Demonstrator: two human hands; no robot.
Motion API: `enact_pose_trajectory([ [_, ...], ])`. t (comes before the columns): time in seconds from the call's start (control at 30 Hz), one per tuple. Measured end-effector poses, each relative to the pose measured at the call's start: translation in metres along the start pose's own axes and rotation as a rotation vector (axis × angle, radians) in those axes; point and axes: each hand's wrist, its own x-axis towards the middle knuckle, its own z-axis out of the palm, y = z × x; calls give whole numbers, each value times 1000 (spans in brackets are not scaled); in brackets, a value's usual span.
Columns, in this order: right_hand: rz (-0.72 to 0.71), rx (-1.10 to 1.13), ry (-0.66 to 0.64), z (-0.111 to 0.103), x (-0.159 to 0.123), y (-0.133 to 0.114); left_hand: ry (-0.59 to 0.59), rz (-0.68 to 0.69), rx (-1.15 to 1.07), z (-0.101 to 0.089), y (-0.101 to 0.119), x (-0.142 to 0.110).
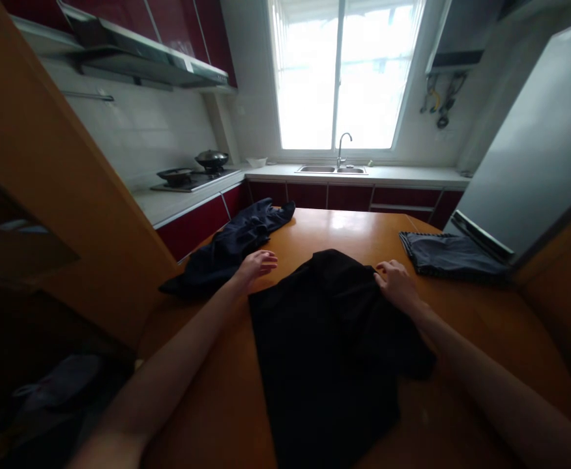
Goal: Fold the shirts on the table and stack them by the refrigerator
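Head view, black shirt: a black shirt lies spread flat on the wooden surface in front of me, its collar end far from me and its hem hanging toward the near edge.
Head view, my left hand: my left hand rests palm down on the surface just left of the shirt's far left corner, grip open, fingers loosely stretched and holding nothing; it lies between the shirt and the dark blue garment.
Head view, my right hand: my right hand lies on the shirt's far right shoulder, fingers bent onto the cloth; I cannot tell whether the grip pinches the fabric or only presses on it.
Head view, left side: a dark blue garment lies crumpled along the far left of the surface.
Head view, right side: a folded striped cloth sits at the far right, well apart from the shirt.
Head view, background: sink under the window, stove at left, a grey refrigerator at right.
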Motion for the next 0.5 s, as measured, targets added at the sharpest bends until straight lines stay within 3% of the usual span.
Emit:
enact_pose_trajectory([
  [0.07,-193,-24,-71,6,-24,-26,40,220,180,16,0,-9],
  [0.17,-303,-41,-160,21,-54,-63,-141,512,460,46,-5,-31],
  [0.3,-67,160,-282,24,-44,-67,-411,777,724,77,-12,-62],
  [0.43,319,861,-575,9,-17,-44,-454,972,810,94,-11,-83],
  [0.5,378,1143,-663,5,-15,-40,-438,1042,853,101,-10,-90],
])
